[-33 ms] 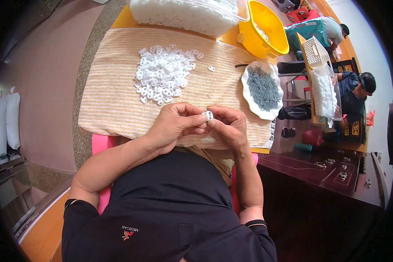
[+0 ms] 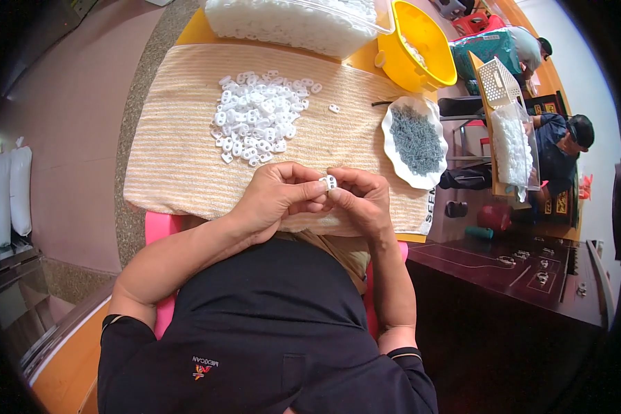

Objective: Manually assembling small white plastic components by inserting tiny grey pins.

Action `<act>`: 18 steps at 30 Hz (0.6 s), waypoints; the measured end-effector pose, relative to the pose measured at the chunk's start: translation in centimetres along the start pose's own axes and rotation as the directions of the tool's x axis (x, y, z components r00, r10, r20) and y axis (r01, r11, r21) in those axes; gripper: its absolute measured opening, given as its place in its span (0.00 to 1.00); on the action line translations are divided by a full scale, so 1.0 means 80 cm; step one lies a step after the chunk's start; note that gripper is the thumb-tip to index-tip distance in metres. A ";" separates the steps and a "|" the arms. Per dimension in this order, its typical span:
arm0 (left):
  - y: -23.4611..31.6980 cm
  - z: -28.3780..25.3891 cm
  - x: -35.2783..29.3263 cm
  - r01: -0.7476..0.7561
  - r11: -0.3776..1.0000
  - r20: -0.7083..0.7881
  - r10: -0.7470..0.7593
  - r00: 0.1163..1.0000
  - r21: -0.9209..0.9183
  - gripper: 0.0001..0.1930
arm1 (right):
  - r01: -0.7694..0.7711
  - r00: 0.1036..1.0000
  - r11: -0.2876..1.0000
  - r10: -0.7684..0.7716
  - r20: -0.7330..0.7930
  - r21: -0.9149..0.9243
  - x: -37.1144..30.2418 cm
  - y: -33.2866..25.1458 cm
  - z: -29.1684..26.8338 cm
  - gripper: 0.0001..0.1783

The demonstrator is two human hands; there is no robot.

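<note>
Close in front of my body, both hands meet over the towel's near edge. Pinched between their fingertips is a small white plastic two-hole cord lock [image 2: 330,182]. My left hand [image 2: 283,194] closes on it from the left, thumb and index finger pressed together. From the right, the thumb and fingers of my right hand [image 2: 364,199] grip the same piece. Beyond my left hand lies a heap of similar white pieces [image 2: 257,114], with one loose piece [image 2: 334,108] to its right. A white scalloped plate [image 2: 392,153] of tiny grey spring-like parts [image 2: 417,140] stands right of my hands.
A striped beige towel [image 2: 176,124] covers the table. At its far edge are a clear bin [image 2: 290,27] full of white pieces and a yellow basket [image 2: 403,58]. A short black strip [image 2: 381,103] lies near the plate. Two people [image 2: 562,141] work at right.
</note>
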State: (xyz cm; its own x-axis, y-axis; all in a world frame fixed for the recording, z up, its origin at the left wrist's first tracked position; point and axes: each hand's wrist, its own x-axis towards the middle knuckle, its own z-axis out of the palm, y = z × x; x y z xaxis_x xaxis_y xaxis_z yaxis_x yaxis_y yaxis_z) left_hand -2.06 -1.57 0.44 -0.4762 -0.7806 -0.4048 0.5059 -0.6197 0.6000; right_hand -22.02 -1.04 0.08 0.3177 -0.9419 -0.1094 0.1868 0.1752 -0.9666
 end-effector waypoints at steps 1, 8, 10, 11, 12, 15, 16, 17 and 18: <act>0.000 0.000 0.000 -0.004 1.000 0.003 0.004 1.000 -0.003 0.07 | 0.000 1.000 1.000 0.000 0.000 0.000 0.000 -0.001 0.001 0.16; 0.000 -0.001 0.000 -0.006 1.000 -0.001 0.006 1.000 -0.006 0.07 | -0.002 1.000 1.000 0.002 0.005 0.007 0.001 0.001 0.001 0.16; 0.000 0.000 -0.001 -0.007 1.000 0.003 0.007 1.000 -0.005 0.07 | 0.000 1.000 1.000 0.000 0.005 0.001 0.000 -0.001 0.001 0.16; 0.000 0.000 0.000 -0.008 1.000 0.004 0.008 1.000 -0.004 0.07 | 0.000 1.000 1.000 0.000 -0.001 -0.002 0.000 -0.001 0.002 0.16; 0.000 0.000 0.000 -0.008 1.000 0.004 0.008 1.000 -0.004 0.07 | 0.001 1.000 1.000 -0.001 -0.007 -0.005 0.000 -0.002 0.002 0.16; 0.001 0.000 0.000 -0.006 1.000 0.026 0.006 1.000 -0.010 0.06 | 0.015 1.000 1.000 -0.016 0.008 0.014 0.001 -0.003 0.002 0.16; 0.000 -0.001 0.000 0.001 1.000 0.043 0.000 0.999 -0.021 0.06 | 0.017 1.000 1.000 -0.017 0.008 0.014 0.000 -0.003 0.002 0.16; -0.002 -0.002 0.000 0.008 0.999 0.059 -0.006 0.998 -0.032 0.06 | 0.012 1.000 1.000 -0.013 0.011 0.023 0.000 -0.004 0.003 0.16; -0.002 -0.002 0.000 0.007 0.999 0.059 -0.006 0.998 -0.032 0.06 | 0.009 1.000 0.999 -0.009 0.014 0.032 0.000 -0.005 0.003 0.16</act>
State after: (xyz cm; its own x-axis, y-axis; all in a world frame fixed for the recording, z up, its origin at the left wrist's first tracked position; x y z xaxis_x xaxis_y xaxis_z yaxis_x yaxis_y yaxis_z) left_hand -2.05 -1.52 0.26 -0.5205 -0.7710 -0.3669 0.5248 -0.6278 0.5749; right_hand -21.86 -1.00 0.49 0.3291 -0.9393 -0.0974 0.2195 0.1764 -0.9595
